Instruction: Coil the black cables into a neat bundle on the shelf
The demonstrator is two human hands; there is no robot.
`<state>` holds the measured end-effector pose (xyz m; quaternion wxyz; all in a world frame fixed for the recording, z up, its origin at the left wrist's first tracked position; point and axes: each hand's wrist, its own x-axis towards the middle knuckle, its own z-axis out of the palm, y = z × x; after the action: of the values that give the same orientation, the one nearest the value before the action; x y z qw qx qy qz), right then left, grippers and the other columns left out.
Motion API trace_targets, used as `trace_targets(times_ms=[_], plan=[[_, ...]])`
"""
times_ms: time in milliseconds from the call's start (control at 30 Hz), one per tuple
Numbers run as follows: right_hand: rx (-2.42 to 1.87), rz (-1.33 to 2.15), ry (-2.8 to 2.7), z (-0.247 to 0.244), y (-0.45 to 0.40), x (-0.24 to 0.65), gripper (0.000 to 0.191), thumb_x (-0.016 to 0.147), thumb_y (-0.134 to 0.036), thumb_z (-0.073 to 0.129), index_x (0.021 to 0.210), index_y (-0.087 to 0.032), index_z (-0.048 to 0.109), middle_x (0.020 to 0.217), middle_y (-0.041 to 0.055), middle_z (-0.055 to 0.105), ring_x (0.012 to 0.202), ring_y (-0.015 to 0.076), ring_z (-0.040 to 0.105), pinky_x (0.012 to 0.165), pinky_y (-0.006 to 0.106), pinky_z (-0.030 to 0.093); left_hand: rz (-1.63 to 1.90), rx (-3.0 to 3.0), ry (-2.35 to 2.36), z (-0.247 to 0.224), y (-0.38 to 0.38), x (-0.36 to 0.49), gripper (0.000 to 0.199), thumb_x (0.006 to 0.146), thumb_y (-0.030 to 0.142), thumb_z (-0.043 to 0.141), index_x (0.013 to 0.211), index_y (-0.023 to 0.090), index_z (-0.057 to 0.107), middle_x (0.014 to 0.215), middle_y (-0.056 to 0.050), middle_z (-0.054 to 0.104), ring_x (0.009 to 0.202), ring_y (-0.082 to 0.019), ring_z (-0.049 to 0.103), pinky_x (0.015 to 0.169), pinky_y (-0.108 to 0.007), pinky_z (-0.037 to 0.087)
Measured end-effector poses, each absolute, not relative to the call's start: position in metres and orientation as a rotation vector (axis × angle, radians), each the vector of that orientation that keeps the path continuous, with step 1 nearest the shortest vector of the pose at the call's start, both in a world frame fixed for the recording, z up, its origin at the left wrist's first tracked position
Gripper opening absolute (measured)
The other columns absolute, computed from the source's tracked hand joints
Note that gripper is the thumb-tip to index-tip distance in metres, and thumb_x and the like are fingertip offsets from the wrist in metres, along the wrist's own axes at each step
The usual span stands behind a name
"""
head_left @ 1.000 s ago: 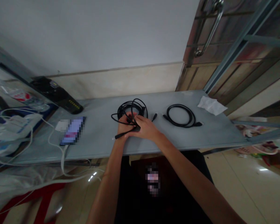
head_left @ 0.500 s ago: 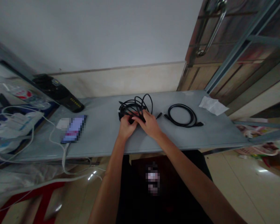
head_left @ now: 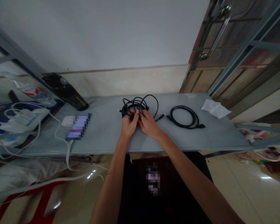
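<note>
**Loose black cable bundle (head_left: 125, 110) in both hands at mid-surface**

The bundle sits on the grey surface (head_left: 102, 133), left of a second black cable (head_left: 186, 126). It is thin, smooth and round in section, its lower turns packed into a dense ring while slack loops arch above. A black plug end (head_left: 161, 116) sticks out to the right.

The left hand (head_left: 130, 126) and right hand (head_left: 149, 124) meet at its near side, each grip closed on the strands; which strand each pinches cannot be told.

The second cable forms a tidy oval with moulded connectors. Right of it lies crumpled white paper (head_left: 216, 108). The surface is flat, with a sheet-like covering.

To the left, a dark cylindrical container (head_left: 66, 93) carries yellow capitals, too soft to read surely. A clear plastic bottle (head_left: 38, 94) wears a red-and-white label, also illegible. The phone (head_left: 78, 127) has a pixelated screen.
</note>
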<state>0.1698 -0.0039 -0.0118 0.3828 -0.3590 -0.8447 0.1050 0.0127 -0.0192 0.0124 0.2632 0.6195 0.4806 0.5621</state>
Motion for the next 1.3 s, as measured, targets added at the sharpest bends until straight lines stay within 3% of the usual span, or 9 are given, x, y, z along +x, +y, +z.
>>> trace_targets(times_ms=[167, 333, 467, 567, 633, 767, 933, 1100, 1300], plan=[[-0.922, 0.219, -2.173, -0.007, -0.010, 0.168, 0.038, 0.118, -0.026, 0.046, 0.153, -0.016, 0.059, 0.146, 0.0214, 0.060, 0.134, 0.0352, 0.061, 0.118, 0.062, 0.057, 1.570, 1.690, 1.333, 0.016, -0.017, 0.013, 0.053, 0.110, 0.070, 0.061, 0.088, 0.023, 0.070, 0.079, -0.002, 0.069, 0.075, -0.020, 0.067, 0.073, -0.032, 0.060], [-0.910, 0.259, -2.060, 0.001, -0.011, 0.172, 0.033, 0.121, -0.036, 0.038, 0.134, -0.018, 0.063, 0.132, 0.0204, 0.066, 0.126, 0.0335, 0.065, 0.114, 0.056, 0.058, 1.597, 1.627, 1.339, 0.017, -0.018, 0.014, 0.056, 0.109, 0.073, 0.061, 0.086, 0.022, 0.071, 0.081, -0.004, 0.072, 0.082, -0.022, 0.071, 0.077, -0.033, 0.063], [-1.043, 0.298, -1.781, 0.005, -0.014, 0.183, 0.043, 0.122, -0.055, 0.036, 0.112, -0.024, 0.063, 0.102, 0.0128, 0.071, 0.096, 0.0294, 0.071, 0.092, 0.044, 0.060, 1.581, 1.521, 1.296, 0.015, -0.020, 0.014, 0.061, 0.106, 0.078, 0.060, 0.095, 0.020, 0.077, 0.092, -0.008, 0.078, 0.085, -0.023, 0.075, 0.072, -0.033, 0.066], [-1.136, 0.294, -1.590, 0.014, -0.020, 0.201, 0.050, 0.119, -0.068, 0.038, 0.100, -0.026, 0.058, 0.076, 0.0026, 0.061, 0.070, 0.0226, 0.063, 0.070, 0.034, 0.051, 1.587, 1.458, 1.271, 0.013, -0.019, 0.013, 0.065, 0.104, 0.081, 0.061, 0.094, 0.019, 0.077, 0.090, -0.009, 0.078, 0.082, -0.023, 0.076, 0.068, -0.033, 0.067], [-1.124, 0.248, -1.517, 0.029, -0.025, 0.219, 0.052, 0.117, -0.071, 0.041, 0.093, -0.027, 0.054, 0.070, -0.0020, 0.053, 0.063, 0.0190, 0.055, 0.064, 0.031, 0.044, 1.598, 1.438, 1.254, 0.012, -0.018, 0.012, 0.068, 0.104, 0.083, 0.059, 0.093, 0.019, 0.077, 0.090, -0.009, 0.078, 0.081, -0.023, 0.076, 0.067, -0.032, 0.067], [-0.973, 0.262, -1.376, 0.077, -0.026, 0.265, 0.049, 0.115, -0.068, 0.050, 0.087, -0.027, 0.048, 0.072, -0.0054, 0.046, 0.062, 0.0143, 0.047, 0.058, 0.028, 0.039, 1.619, 1.386, 1.217, 0.013, -0.017, 0.012, 0.075, 0.105, 0.088, 0.052, 0.088, 0.020, 0.077, 0.088, -0.010, 0.080, 0.077, -0.022, 0.077, 0.063, -0.031, 0.065], [-0.692, 0.417, -1.101, 0.156, -0.021, 0.322, 0.040, 0.108, -0.059, 0.069, 0.090, -0.028, 0.051, 0.070, -0.0099, 0.042, 0.052, 0.0082, 0.033, 0.046, 0.022, 0.019, 1.628, 1.322, 1.219, 0.015, -0.019, 0.012, 0.082, 0.106, 0.091, 0.041, 0.084, 0.020, 0.076, 0.084, -0.011, 0.080, 0.071, -0.022, 0.076, 0.066, -0.034, 0.065], [-0.631, 0.291, -1.025, 0.219, -0.030, 0.374, 0.030, 0.111, -0.043, 0.061, 0.087, -0.026, 0.064, 0.062, -0.0114, 0.038, 0.045, 0.0043, 0.028, 0.045, 0.030, 0.013, 1.667, 1.247, 1.198, 0.012, -0.018, 0.008, 0.089, 0.105, 0.095, 0.032, 0.084, 0.021, 0.077, 0.081, -0.011, 0.079, 0.068, -0.023, 0.074, 0.065, -0.037, 0.064], [-0.672, 0.266, -0.843, 0.238, -0.047, 0.438, 0.035, 0.111, -0.026, 0.051, 0.081, -0.024, 0.070, 0.055, -0.0110, 0.045, 0.043, 0.0002, 0.036, 0.048, 0.036, 0.015, 1.657, 1.273, 1.186, 0.007, -0.015, 0.002, 0.094, 0.107, 0.093, 0.022, 0.083, 0.021, 0.075, 0.078, -0.010, 0.077, 0.067, -0.022, 0.072, 0.069, -0.037, 0.059]])
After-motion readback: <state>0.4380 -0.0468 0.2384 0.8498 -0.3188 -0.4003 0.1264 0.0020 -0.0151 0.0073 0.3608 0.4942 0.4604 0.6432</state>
